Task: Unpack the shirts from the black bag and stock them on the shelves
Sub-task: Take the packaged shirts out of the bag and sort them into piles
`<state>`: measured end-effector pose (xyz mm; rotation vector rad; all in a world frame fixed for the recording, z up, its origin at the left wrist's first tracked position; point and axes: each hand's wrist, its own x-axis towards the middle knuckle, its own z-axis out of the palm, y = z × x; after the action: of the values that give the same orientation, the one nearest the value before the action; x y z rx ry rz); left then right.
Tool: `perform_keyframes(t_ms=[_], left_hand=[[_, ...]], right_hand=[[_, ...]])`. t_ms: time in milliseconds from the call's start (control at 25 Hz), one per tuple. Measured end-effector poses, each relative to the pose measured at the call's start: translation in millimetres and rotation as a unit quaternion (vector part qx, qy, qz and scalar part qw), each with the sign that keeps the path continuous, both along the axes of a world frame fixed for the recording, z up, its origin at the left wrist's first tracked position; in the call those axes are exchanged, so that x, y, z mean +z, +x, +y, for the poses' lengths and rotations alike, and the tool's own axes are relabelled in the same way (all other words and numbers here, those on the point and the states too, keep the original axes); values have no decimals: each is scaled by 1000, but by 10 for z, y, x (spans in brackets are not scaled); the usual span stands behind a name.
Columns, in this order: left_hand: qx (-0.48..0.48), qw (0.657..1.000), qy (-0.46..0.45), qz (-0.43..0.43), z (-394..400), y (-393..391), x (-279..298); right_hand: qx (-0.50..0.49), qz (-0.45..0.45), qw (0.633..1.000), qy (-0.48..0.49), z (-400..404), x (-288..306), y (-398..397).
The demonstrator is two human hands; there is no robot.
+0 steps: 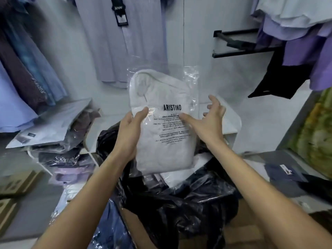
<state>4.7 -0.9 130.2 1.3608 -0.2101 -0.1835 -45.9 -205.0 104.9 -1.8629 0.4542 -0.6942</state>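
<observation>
A folded white shirt in a clear printed plastic sleeve (pixel 162 121) is held upright above the black bag (pixel 181 203). My left hand (pixel 130 133) grips the sleeve's left edge, thumb on the front. My right hand (pixel 206 121) is at the sleeve's right edge with fingers spread, its thumb touching the front near the print. Inside the bag's open mouth lie more white packaged shirts (pixel 179 177). A low white shelf unit (pixel 231 128) stands just behind the bag.
A leaning stack of packaged shirts (pixel 59 141) fills the shelf at left. Hanging shirts (pixel 27 72) line the left wall, purple ones (pixel 305 42) hang at upper right. A navy packaged shirt (pixel 285 173) lies on the right ledge. Cardboard boxes (pixel 16 186) sit at lower left.
</observation>
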Motion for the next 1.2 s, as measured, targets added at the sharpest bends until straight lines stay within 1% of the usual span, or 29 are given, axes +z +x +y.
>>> perform_keyframes(t_ms=[40, 80, 120, 160, 200, 240, 280, 320, 360, 400, 440, 480, 560, 600, 680, 720, 840, 920, 960, 1000, 1040, 1120, 1200], left_hand=[[-1, 1000, -12, -10, -30, -30, 12], [-26, 999, -25, -19, -59, -78, 12], [-62, 997, -23, -29, -79, -137, 27], [-108, 993, 14, -46, -81, -187, 31], [-143, 985, 72, -69, -59, -213, 17], [-159, 975, 119, -96, -22, -246, 5], [-154, 969, 141, -128, 33, -259, 4], [-97, 971, 145, -163, 103, -237, 18], [-6, 973, 143, -182, 192, -199, 56], [61, 971, 140, -185, 306, -133, 83], [64, 973, 141, -168, 431, -53, 111], [23, 980, 136, -142, 581, 23, 113], [-69, 987, 118, -81, 872, 121, 56], [-76, 991, 95, -53, 1027, 125, 12], [-53, 997, 52, -8, 1276, 46, -68], [-32, 999, 39, 1, 1361, -6, -111], [59, 998, -25, 5, 1472, -162, -177], [107, 994, -19, -14, 1537, -208, -208], [122, 992, -10, -20, 1581, -220, -214], [126, 992, 2, -25, 1648, -224, -209], [124, 992, 21, -30, 1728, -235, -184], [131, 987, 73, -57, 1927, -282, -80], [179, 971, 121, -101, 2223, -359, 50]], right_hand=[[42, 12, 999, 1, 88, -31, -9], [117, 15, 992, 33, 207, -10, -52], [199, 13, 977, 79, 327, 17, -77], [257, 7, 959, 117, 439, 63, -97], [278, -2, 949, 148, 512, 106, -99], [271, -17, 946, 177, 552, 154, -109], [250, -36, 942, 222, 563, 204, -112], [237, -54, 930, 277, 554, 275, -131], [248, -68, 908, 330, 535, 323, -139], [272, -77, 886, 367, 528, 365, -163], [300, -79, 866, 393, 541, 384, -173], [322, -72, 855, 401, 585, 409, -178], [342, -39, 851, 396, 705, 384, -130], [344, -19, 852, 393, 781, 367, -101], [355, 21, 859, 369, 942, 338, -26], [363, 40, 866, 343, 1010, 307, 28], [407, 94, 878, 234, 1127, 228, 164], [420, 89, 890, 153, 1173, 169, 232], [406, 76, 901, 130, 1210, 143, 259], [386, 61, 912, 127, 1261, 132, 275], [378, 49, 914, 138, 1319, 126, 290], [396, 36, 901, 171, 1461, 136, 332], [439, 28, 878, 189, 1697, 195, 380]])
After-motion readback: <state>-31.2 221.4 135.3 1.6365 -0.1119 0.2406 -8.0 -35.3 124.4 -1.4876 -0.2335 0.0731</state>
